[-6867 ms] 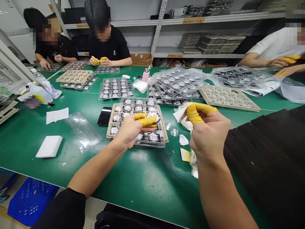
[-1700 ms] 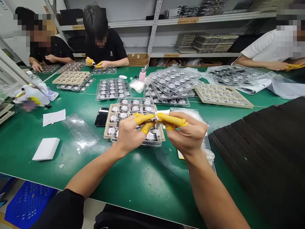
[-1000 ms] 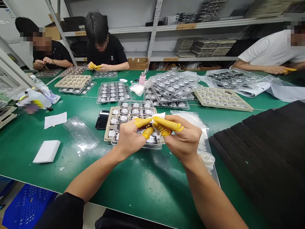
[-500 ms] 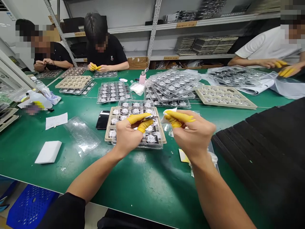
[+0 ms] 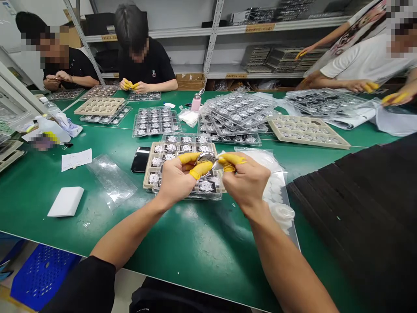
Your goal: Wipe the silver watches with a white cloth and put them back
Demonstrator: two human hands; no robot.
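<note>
**A:** What's the big picture?

**B:** A green bench (image 5: 97, 226) runs across the view, with steel shelves (image 5: 211, 32) beyond it. The landmark is the tray (image 5: 148, 167), a beige one of coins right under the hands.

**A:** Who else is there?

**B:** Beyond the tray, a person in black (image 5: 140, 56) and another in black (image 5: 70, 69) sit working. Far to its right sit a person in white (image 5: 365, 65) and a standing person (image 5: 355, 26).

**A:** What's around the tray?

**B:** To its right lie a plastic bag (image 5: 270, 174) and, further off, black foam (image 5: 358, 217). Beyond it and to the right sits a stack of clear trays (image 5: 239, 108). To its left are a phone (image 5: 140, 159), touching distance away, then a clear insert (image 5: 112, 180) and a white block (image 5: 66, 201).

**A:** And the hands?

**B:** Both hover just above the tray, clenched and close together. The left hand (image 5: 174, 180) pinches a silver coin (image 5: 205, 158) by its left edge between yellow finger cots (image 5: 202, 169). The right hand (image 5: 247, 182) presses its cotted fingertips (image 5: 231, 160) and a scrap of wipe (image 5: 220, 155) against the coin's right edge.

**A:** Where's the coin?

**B:** In the air, over the tray's far right part, held between both hands.
</note>
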